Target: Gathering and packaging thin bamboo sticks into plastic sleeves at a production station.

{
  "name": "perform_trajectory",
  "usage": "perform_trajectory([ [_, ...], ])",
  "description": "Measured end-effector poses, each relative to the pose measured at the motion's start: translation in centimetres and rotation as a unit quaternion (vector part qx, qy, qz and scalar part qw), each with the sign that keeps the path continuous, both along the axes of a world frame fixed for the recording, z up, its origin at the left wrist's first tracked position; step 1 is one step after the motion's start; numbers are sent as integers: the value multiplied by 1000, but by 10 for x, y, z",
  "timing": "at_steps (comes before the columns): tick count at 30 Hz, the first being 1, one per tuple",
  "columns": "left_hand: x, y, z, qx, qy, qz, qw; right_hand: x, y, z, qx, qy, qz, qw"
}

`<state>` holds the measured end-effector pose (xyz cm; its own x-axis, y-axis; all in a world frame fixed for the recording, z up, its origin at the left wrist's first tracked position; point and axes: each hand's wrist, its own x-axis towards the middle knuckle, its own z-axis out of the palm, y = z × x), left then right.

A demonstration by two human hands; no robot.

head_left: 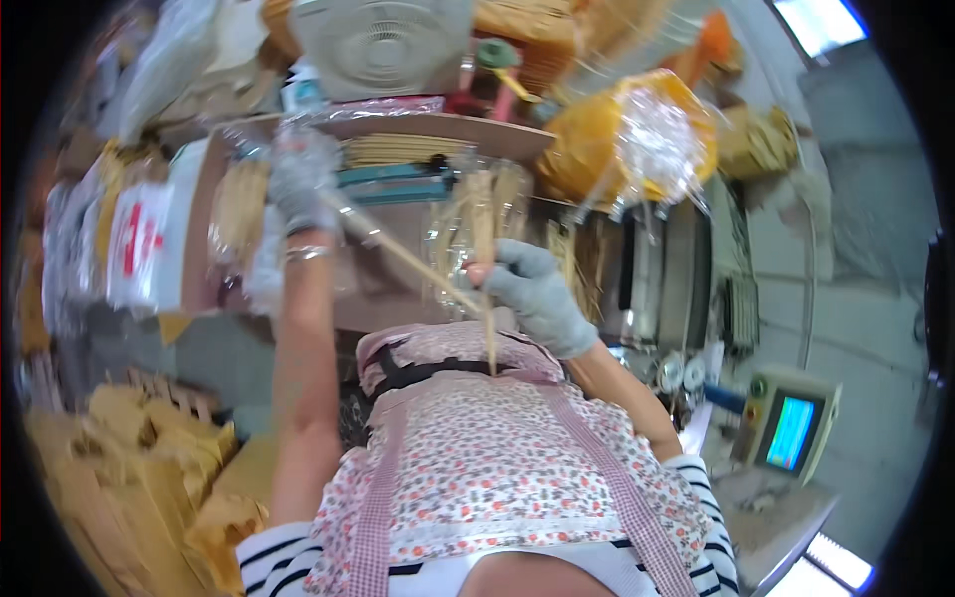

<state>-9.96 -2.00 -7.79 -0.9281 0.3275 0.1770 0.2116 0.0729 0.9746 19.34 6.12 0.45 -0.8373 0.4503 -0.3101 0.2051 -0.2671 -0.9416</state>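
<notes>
My right hand (537,294), in a grey glove with a bare thumb tip, is closed around a slim bundle of wooden sticks (481,219) held upright before my apron. The lower end of the bundle narrows to a thin point. My left hand (303,179), also gloved and smeared by motion, is up at the left part of the work table. From its fingers a long pale stick (408,257) slants down to the right toward my right hand. Clear plastic bags of sticks (239,204) lie beside my left hand.
A cardboard tray edge (438,121) encloses more sticks (408,151) and teal bars (398,184). Behind stand a white fan (386,45) and a yellow bag (587,134) with clear plastic. A machine with a lit screen (791,433) is at right; brown paper sacks (149,478) lie lower left.
</notes>
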Motion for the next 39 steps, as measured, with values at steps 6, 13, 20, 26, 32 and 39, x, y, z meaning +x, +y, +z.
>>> perform_trajectory([
  [6, 28, 9, 35, 183, -307, 54, 932, 11, -4, -2, -144, 30, -75, 986],
  [13, 38, 26, 41, 201, -306, 23, 930, 19, -4, -5, -172, 41, -114, 978],
  [20, 39, 39, 41, 215, -293, 67, 929, 20, -6, -15, -141, 29, -103, 984],
  [26, 40, 48, 36, 202, -264, 35, 942, 16, 6, 6, -153, -4, 5, 988],
  [32, 50, 61, 34, 115, -99, 6, 988, -1, 0, 4, -35, -12, 86, 996],
  [39, 136, 59, 41, 75, -116, -83, 987, -17, -10, -16, -5, 33, -20, 999],
])
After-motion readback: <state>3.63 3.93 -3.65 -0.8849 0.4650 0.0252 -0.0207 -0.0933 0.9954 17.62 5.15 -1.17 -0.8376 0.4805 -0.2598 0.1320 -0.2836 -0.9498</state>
